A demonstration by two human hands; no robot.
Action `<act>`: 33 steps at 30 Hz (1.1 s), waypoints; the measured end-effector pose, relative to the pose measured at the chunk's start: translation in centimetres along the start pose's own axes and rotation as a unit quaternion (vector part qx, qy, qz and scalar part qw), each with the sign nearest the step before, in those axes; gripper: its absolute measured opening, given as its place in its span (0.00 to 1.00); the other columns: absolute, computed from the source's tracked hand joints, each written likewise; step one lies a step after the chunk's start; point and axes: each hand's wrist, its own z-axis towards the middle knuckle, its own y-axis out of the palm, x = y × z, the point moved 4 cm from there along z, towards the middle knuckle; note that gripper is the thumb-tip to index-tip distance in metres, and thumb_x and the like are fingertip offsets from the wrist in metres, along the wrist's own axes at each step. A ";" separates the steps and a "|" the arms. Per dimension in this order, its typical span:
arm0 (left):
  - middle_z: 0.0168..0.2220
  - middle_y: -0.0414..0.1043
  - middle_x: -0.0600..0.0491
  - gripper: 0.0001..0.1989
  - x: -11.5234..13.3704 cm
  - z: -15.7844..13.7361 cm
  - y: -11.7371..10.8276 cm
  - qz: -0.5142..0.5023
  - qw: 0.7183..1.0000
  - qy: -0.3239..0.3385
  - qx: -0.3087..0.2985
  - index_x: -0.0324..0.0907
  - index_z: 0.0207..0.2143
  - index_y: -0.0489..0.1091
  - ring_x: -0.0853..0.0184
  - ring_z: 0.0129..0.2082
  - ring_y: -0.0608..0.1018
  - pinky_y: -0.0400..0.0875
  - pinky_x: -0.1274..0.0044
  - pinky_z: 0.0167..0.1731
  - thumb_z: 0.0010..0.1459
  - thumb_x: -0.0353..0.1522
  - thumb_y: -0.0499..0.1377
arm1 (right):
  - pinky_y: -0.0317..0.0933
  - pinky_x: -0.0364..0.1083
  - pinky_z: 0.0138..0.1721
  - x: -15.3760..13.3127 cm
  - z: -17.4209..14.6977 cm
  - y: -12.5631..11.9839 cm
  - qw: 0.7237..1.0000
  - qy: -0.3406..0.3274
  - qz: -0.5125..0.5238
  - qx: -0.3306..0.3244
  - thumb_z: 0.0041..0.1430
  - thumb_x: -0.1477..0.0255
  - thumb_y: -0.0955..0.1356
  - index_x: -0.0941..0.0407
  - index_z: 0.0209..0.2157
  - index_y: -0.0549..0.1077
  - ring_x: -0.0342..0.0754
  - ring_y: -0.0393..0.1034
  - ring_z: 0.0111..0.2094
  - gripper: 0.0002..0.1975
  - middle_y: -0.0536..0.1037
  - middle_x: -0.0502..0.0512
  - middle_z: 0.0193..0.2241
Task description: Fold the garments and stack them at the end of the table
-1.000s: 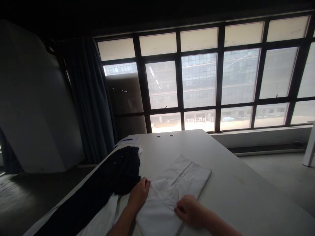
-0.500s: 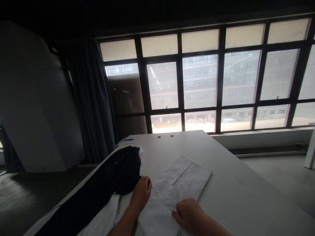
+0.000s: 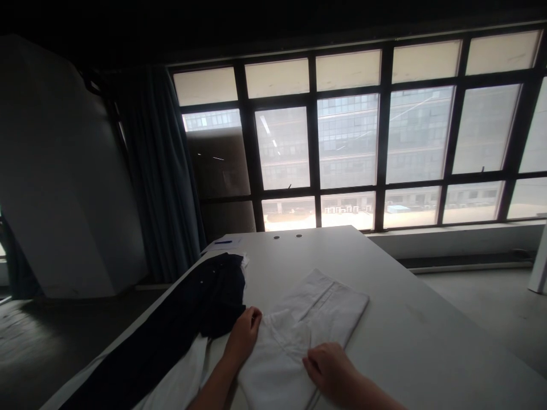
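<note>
A folded white garment lies on the white table in front of me, with a long seam or slit across its far part. I cannot tell whether it is a shirt or trousers. My left hand is closed at the garment's left edge, fingers pinched on the cloth. On the opposite side, my right hand is closed too, its thumb and fingers gripping the near right edge. Dark trousers are spread to the left of my left hand, on top of other white cloth.
The long white table stretches away towards large windows. Paper with a blue pen lies at its far left corner. Two round cable holes sit near the far edge. A dark blue curtain hangs on the left.
My right hand has shifted very slightly to the right and my left hand slightly left, both still at the white garment. The dark trousers have not moved.
</note>
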 end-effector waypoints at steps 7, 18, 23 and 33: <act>0.47 0.72 0.46 0.13 2.0 -0.1 -0.4 0.096 0.995 0.004 -0.030 0.42 0.39 0.74 0.57 0.50 0.70 0.59 0.68 0.53 0.64 0.34 0.50 | 0.61 0.44 0.35 -0.8 0.0 -0.2 0.999 -0.023 -0.026 -0.021 0.65 0.68 0.61 0.55 0.32 0.80 0.51 0.78 0.32 0.17 0.83 0.60 0.32; 0.70 0.44 0.31 0.54 5.7 -4.1 4.1 0.171 0.975 -0.050 -0.136 0.30 0.69 0.49 0.40 0.70 0.45 0.35 0.51 0.64 0.56 0.63 0.46 | 0.60 0.43 0.35 -0.7 0.1 -0.1 1.000 0.001 0.012 0.000 0.62 0.70 0.63 0.55 0.30 0.77 0.48 0.75 0.30 0.12 0.82 0.56 0.29; 0.72 0.37 0.36 0.53 5.9 -3.7 3.8 0.144 0.975 -0.013 -0.167 0.38 0.71 0.45 0.43 0.71 0.40 0.29 0.50 0.64 0.54 0.63 0.49 | 0.58 0.48 0.51 -1.3 0.2 -2.3 0.986 -0.020 0.087 0.144 0.61 0.70 0.64 0.53 0.41 0.74 0.51 0.69 0.46 0.09 0.77 0.56 0.43; 0.72 0.37 0.40 0.51 6.7 -3.2 2.8 0.120 0.971 0.038 -0.205 0.50 0.71 0.42 0.44 0.71 0.39 0.30 0.50 0.64 0.53 0.63 0.52 | 0.49 0.52 0.58 0.8 0.6 -0.9 0.987 0.017 0.094 0.126 0.60 0.71 0.66 0.53 0.32 0.77 0.53 0.64 0.53 0.06 0.76 0.55 0.47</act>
